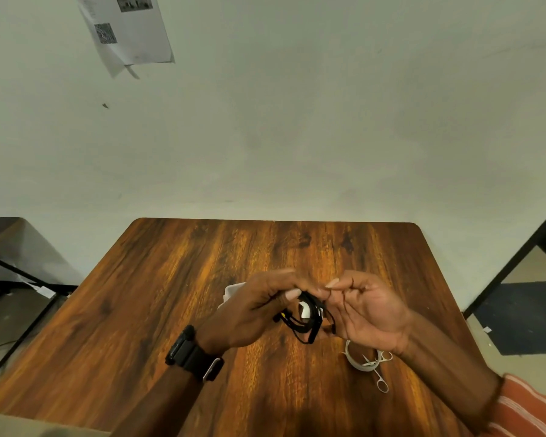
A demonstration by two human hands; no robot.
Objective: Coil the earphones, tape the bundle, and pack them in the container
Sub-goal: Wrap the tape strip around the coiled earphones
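We are holding the black earphones (306,316) as a loose coil above the wooden surface (177,279), a little below the middle of the frame. Our left hand (259,307) is curling around the left side of the coil, with the thumb and fingers pinching the cable near the top. Our right hand (369,310) is turning its palm toward us, and its fingertips are pinching the cable at the upper right of the coil. A small white piece is showing inside the loop; we cannot tell what it is. The white container (232,293) is lying on the surface just behind our left hand, mostly hidden by it. The roll of white tape (358,361) is lying on the surface under our right wrist, and small scissors (379,375) are resting partly over it. We are wearing a black watch (193,353) on the left wrist and a striped sleeve (527,408) on the right arm. A printed paper (130,29) is hanging on the wall in the upper left of the frame.
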